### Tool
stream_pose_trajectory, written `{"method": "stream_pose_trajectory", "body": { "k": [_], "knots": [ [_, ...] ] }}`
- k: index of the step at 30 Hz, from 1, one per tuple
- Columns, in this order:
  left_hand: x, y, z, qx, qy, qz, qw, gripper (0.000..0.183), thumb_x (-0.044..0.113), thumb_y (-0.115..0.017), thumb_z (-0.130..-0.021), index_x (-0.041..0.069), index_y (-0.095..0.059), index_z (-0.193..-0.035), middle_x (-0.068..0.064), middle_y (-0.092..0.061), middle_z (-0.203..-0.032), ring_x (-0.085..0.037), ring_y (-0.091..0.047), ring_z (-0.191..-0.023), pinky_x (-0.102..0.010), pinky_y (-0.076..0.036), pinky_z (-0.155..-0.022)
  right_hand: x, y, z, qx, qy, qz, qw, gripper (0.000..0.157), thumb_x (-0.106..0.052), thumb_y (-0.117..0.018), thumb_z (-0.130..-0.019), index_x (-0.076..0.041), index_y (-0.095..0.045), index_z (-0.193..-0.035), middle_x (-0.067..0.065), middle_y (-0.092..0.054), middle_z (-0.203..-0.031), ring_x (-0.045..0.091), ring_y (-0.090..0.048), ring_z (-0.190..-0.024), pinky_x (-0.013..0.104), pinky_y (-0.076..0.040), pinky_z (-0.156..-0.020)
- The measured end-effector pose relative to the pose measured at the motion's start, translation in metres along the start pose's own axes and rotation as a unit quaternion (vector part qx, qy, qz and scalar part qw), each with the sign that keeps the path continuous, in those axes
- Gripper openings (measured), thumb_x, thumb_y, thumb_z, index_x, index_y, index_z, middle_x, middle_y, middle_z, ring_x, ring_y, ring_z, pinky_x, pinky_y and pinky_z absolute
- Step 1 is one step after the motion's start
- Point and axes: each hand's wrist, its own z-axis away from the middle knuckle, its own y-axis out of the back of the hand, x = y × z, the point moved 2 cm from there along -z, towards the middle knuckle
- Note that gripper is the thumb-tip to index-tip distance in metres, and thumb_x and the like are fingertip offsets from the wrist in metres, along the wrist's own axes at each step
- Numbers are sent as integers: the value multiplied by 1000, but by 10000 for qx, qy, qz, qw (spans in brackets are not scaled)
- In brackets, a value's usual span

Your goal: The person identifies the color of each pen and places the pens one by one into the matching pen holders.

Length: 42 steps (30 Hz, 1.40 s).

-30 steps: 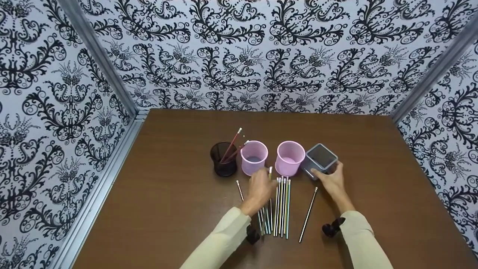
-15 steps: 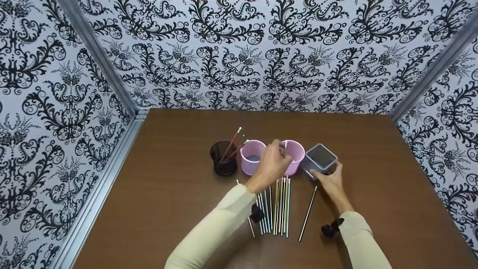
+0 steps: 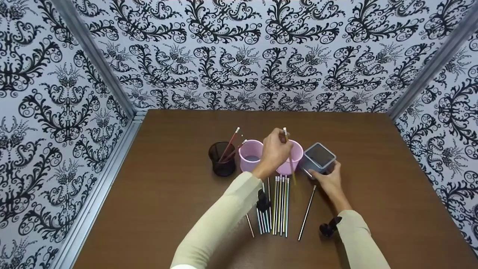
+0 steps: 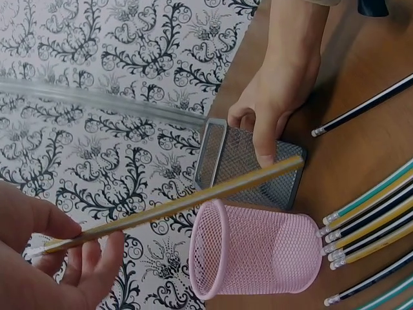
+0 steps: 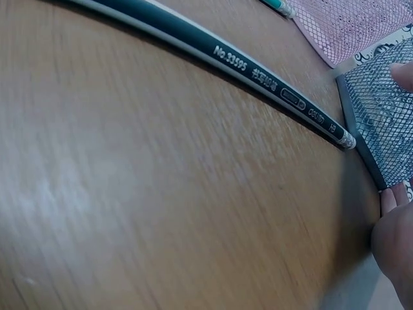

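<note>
My left hand (image 3: 275, 151) pinches a yellow pencil (image 4: 187, 200) close to its eraser end, just over the right pink mesh cup (image 4: 271, 248). In the head view the pencil slants down in front of that cup, its lower tip past the cup's base. My right hand (image 3: 330, 183) grips the grey square mesh holder (image 3: 319, 156) low on its side, thumb in front, right beside the pink cup. Several striped pencils (image 3: 281, 205) lie side by side in front of the cups, erasers pointing away from me.
A second pink cup (image 3: 247, 166) stands to the left, partly behind my left hand. Beyond it is a black mesh cup (image 3: 223, 170) with red pencils (image 3: 231, 141) leaning in it. One black striped pencil (image 5: 258, 81) lies apart in front of the grey holder. Patterned walls enclose the table.
My left hand has gone from the pencils on the table up and right to the right pink cup, bringing the yellow pencil along. My right hand stays on the grey holder.
</note>
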Motion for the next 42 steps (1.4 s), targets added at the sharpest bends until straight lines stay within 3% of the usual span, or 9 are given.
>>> {"method": "stream_pose_trajectory", "body": {
  "k": [6, 12, 15, 19, 28, 33, 38, 42],
  "knots": [
    [-1, -2, -11, 87, 154, 313, 9994, 22, 2, -63, -86, 5, -71, -106, -9, -76, -96, -18, -69, -89, -24, -54, -80, 2, 0, 2, 93, 46, 57, 9999, 91, -4, -79, -81, 0, -20, -150, 25, -44, -146, 23, -46, -128, 12, -36, -97],
    [-5, -8, -18, 231, 406, 1387, 9892, 20, 1, -62, -90, 2, -71, -108, -13, -75, -96, -12, -68, -80, -18, -56, -68, 0, -2, 1, 96, 125, -7, 9999, 89, -2, -79, -80, 1, -21, -148, 26, -44, -145, 23, -46, -127, 10, -36, -96],
    [-8, -14, -17, 219, 425, 1895, 9807, 19, 0, -61, -92, -2, -70, -109, -16, -74, -98, -20, -72, -79, -21, -59, -67, 1, -1, 1, 109, 134, -4, 9999, 90, -2, -79, -79, 1, -21, -148, 26, -44, -146, 26, -46, -130, 11, -35, -97],
    [-12, -22, -15, 97, 405, 2080, 9772, 19, 2, -60, -96, -4, -69, -112, -20, -73, -102, -31, -74, -86, -23, -60, -69, 2, -1, 2, 101, 87, 38, 9999, 90, -1, -79, -79, 1, -22, -148, 26, -43, -147, 28, -46, -133, 13, -33, -100],
    [-21, -32, -12, 310, 452, 2678, 9619, 19, 1, -58, -98, -7, -65, -114, -21, -69, -103, -35, -73, -91, -31, -62, -78, 1, -2, 3, 61, 132, -121, 9998, 89, 1, -77, -80, 0, -21, -149, 25, -44, -146, 28, -47, -131, 13, -35, -100],
    [-25, -39, -7, 239, 431, 2652, 9629, 20, 4, -57, -99, -7, -66, -114, -23, -70, -107, -33, -74, -92, -29, -62, -78, 1, -3, 4, 77, 64, -213, 9997, 91, 1, -80, -78, -3, -23, -149, 22, -45, -144, 23, -48, -125, 13, -38, -96],
    [-29, -47, 0, 195, 554, 1950, 9791, 21, 16, -57, -101, 1, -69, -109, -17, -75, -101, -24, -77, -85, -24, -61, -73, 0, -2, 4, 48, 18, -80, 10000, 93, -3, -81, -78, -4, -22, -150, 22, -44, -146, 26, -47, -129, 20, -36, -102],
    [-31, -52, 1, 263, 432, 1274, 9906, 21, 20, -59, -100, 5, -72, -107, -11, -77, -96, -15, -75, -83, -19, -56, -76, 0, -1, 4, 16, 34, -65, 10000, 94, -4, -81, -78, -5, -22, -151, 22, -43, -147, 28, -46, -133, 26, -35, -107]
  ]
}}
